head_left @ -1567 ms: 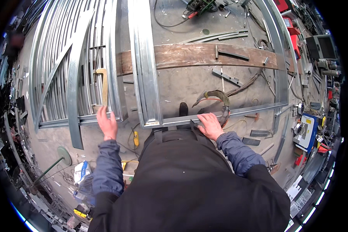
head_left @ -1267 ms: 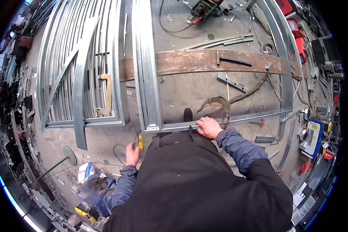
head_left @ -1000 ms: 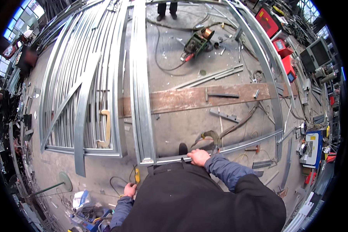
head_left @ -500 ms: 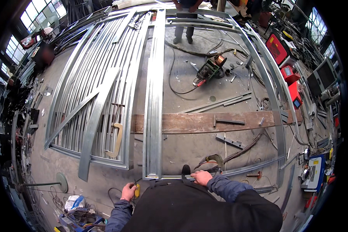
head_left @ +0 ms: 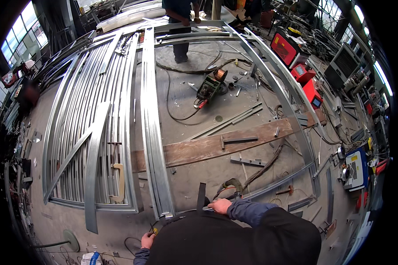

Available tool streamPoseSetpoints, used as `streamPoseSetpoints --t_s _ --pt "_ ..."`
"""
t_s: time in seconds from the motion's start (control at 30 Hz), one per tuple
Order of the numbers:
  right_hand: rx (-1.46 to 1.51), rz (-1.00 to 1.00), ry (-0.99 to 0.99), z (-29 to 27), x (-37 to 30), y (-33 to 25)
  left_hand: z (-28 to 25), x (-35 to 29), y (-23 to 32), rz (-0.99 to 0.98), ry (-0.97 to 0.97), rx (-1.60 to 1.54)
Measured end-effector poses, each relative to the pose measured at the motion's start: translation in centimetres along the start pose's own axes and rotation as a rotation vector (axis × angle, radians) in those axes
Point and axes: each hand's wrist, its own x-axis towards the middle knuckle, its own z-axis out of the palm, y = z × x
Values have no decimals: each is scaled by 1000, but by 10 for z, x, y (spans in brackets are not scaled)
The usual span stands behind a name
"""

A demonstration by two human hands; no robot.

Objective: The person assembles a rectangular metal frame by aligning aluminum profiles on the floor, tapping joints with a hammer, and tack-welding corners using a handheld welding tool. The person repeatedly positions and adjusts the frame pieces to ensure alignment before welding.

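My left hand (head_left: 147, 240) is low in the view, left of my dark clothing, with fingers closed round a small yellow tape measure (head_left: 155, 230), mostly hidden. My right hand (head_left: 220, 206) rests at the near edge of a large galvanised steel frame (head_left: 152, 132). Its fingers are bent and pressed together; what they pinch, if anything, does not show. Just left of it a flat dark strap (head_left: 201, 194) sticks up in front of a rounded black shoe tip (head_left: 207, 202). Beyond the right hand lies a dark, curved object with cables (head_left: 231, 186).
A barred steel panel (head_left: 75, 145) with a C-clamp (head_left: 120, 183) lies left. A wooden plank (head_left: 190, 154) crosses under the frame, bearing a T-shaped metal piece (head_left: 239, 139). Beyond are a wire feeder (head_left: 211, 88) and cables. Another person (head_left: 179, 33) stands at the far end; red machines (head_left: 285, 51) stand right.
My view has shifted, so the frame and panel sit further left and lower. My left hand is nearer the lower edge. The dark strap shows longer. The far person appears further left.
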Motion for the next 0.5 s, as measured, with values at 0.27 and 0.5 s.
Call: streamPoseSetpoints --t_s 0.27,0.5 --pt "-53 -29 22 -3 1 -7 -7 -5 -9 -25 21 -8" --pt "-28 -31 50 -7 -5 -9 -17 -19 -6 75 -10 -45"
